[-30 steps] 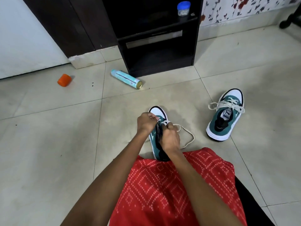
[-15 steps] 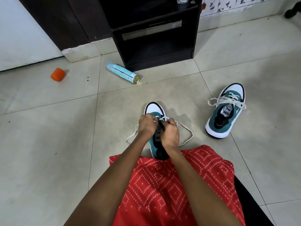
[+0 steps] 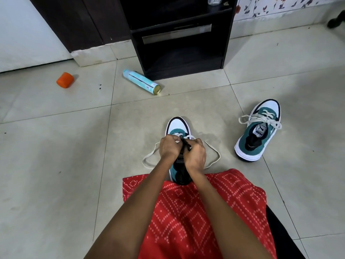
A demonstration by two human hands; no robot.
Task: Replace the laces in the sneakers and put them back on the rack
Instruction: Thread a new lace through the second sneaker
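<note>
A teal and white sneaker stands on the tiled floor right in front of my knees, toe pointing away. My left hand pinches its cream lace near the upper eyelets. My right hand grips the black tongue and the lace beside it; both hands touch over the shoe's middle. Loose lace ends loop out on the floor to either side. A second matching sneaker, laced with a loose bow, sits apart to the right. The dark shoe rack stands against the wall ahead.
A light-blue spray can lies on its side by the rack's left foot. An orange cap rests further left. My red patterned garment covers my lap. A black object shows at the far right edge.
My hands have drawn together over the sneaker's middle. A lace loop now lies out on the floor to the left. The view has tilted lower, toward the floor.
</note>
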